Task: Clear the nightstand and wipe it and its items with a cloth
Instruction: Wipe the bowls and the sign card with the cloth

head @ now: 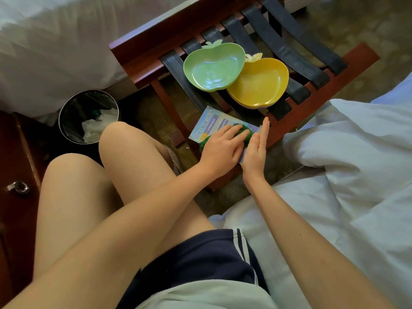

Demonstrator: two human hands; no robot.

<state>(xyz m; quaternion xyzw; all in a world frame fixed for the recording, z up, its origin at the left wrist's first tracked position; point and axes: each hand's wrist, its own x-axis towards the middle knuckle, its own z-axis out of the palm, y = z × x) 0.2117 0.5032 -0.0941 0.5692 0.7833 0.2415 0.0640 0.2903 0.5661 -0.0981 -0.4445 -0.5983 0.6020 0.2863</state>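
A dark green cloth [247,136] lies bunched on a pale blue printed leaflet [210,121] at the near corner of a wooden luggage rack [142,70]. My left hand [220,148] presses down on the cloth, fingers spread over it. My right hand [256,150] stands on edge beside it, fingers straight, touching the leaflet's right side. Further back on the rack's black straps sit a green apple-shaped plate [214,70] and a yellow one [259,85], overlapping. The dark wooden nightstand [20,152] shows at the far left edge.
A round black bin [88,117] lined with a bag and holding crumpled paper stands on the floor between the rack and the nightstand. White bedding [345,157] fills the right side. My bare knees are in the middle foreground. Another bed is at top left.
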